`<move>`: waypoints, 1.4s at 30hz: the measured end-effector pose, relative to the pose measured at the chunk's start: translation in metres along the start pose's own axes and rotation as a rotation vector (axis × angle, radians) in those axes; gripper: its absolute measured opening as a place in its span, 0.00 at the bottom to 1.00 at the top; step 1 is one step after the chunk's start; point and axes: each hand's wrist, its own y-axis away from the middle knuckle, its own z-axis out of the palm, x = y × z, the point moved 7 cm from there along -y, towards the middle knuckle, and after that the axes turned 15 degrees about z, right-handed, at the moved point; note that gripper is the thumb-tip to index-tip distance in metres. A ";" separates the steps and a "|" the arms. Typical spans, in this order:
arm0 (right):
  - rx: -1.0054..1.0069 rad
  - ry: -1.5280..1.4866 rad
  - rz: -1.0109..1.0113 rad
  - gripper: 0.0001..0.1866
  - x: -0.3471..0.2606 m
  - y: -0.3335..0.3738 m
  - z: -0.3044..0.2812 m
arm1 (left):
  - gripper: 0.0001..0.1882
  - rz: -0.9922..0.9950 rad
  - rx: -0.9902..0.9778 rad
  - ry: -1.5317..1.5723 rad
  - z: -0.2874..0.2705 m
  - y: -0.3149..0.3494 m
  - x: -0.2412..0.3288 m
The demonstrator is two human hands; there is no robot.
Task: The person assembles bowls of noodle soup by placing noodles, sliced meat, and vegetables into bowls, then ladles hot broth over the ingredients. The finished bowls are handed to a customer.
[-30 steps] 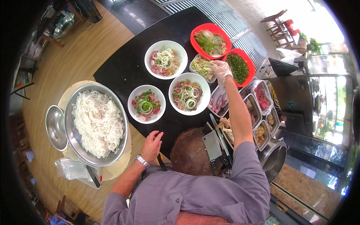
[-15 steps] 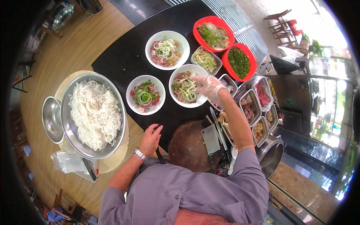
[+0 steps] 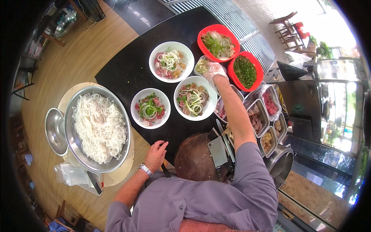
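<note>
My right hand [image 3: 215, 72], in a clear plastic glove, reaches into a small clear container [image 3: 196, 72] of pale green scallion strips. The glove's back hides its fingertips and part of the container. Just left of it stands a white bowl [image 3: 211, 104] holding meat, onion rings and scallion strips. Two more white bowls stand nearby: a far one [image 3: 188, 58] with meat heaped with onion rings, and a left one [image 3: 165, 103] with meat, onion and green herbs. My bare left hand [image 3: 156, 154] rests at the black table's near edge, holding nothing, fingers loosely apart.
Red tubs of onion with greens [image 3: 218, 45] and chopped herbs [image 3: 245, 72] flank the container. Trays of meat [image 3: 255, 118] line the right. Near me lie a round chopping board [image 3: 195, 158] and a cleaver [image 3: 217, 150]. Left, a steel basin [image 3: 69, 141] holds white noodles.
My right hand has moved from above the near right bowl, up and right to the scallion container. More scallion strips show in that bowl. My left hand stays at the table edge.
</note>
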 end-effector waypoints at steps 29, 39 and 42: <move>-0.234 -0.714 -0.158 0.15 -0.053 0.031 -0.049 | 0.22 -0.028 -0.043 0.019 0.005 0.013 -0.007; -0.088 -0.675 -0.130 0.16 -0.124 0.002 -0.010 | 0.22 -0.052 0.069 0.023 -0.007 0.023 -0.018; -0.213 -0.912 -0.062 0.11 -0.112 0.002 -0.020 | 0.22 -0.032 0.051 0.051 -0.006 0.025 -0.017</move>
